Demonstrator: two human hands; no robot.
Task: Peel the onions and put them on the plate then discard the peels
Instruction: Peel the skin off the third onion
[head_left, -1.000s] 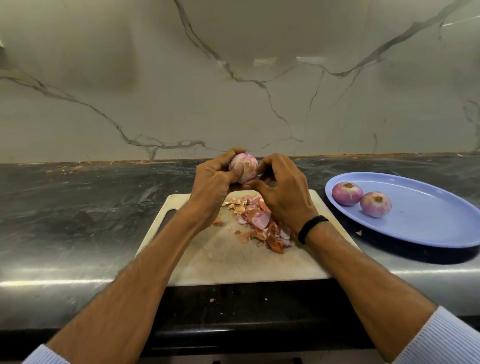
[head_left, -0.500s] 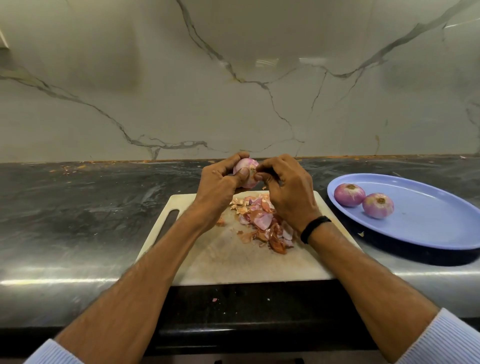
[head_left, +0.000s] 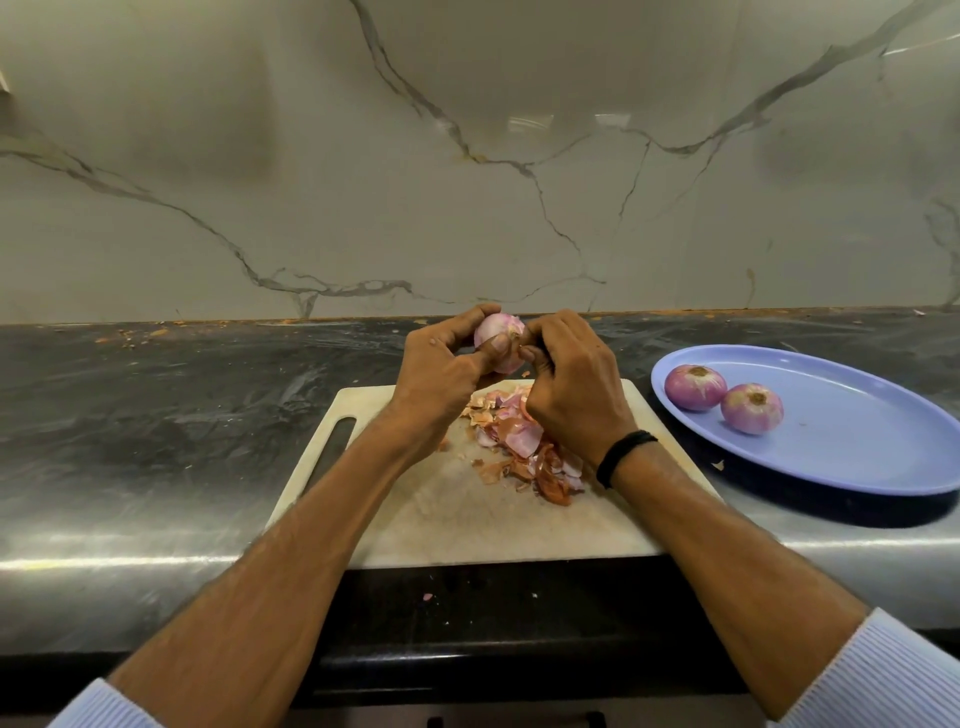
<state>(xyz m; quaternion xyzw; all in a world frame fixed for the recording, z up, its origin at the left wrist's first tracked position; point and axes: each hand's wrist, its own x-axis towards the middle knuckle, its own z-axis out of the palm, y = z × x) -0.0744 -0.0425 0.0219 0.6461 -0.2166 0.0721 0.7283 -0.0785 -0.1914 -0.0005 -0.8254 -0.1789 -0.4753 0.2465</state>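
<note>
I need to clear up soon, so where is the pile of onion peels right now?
In the head view, the pile of onion peels lies on the cutting board, just beneath the right hand and left of the blue plate.

onions 3: held onion (head_left: 500, 332), left plated onion (head_left: 695, 387), right plated onion (head_left: 751, 408) | plate (head_left: 857, 441) 1 | cutting board (head_left: 467, 519) 1 | peel heap (head_left: 524, 447) 1 | hands 2: left hand (head_left: 441, 374), right hand (head_left: 571, 384)

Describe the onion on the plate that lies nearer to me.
Look right of the cutting board to the blue plate. At its left end, the wanted onion lies right of the other onion and nearer the front edge of the counter.
</note>
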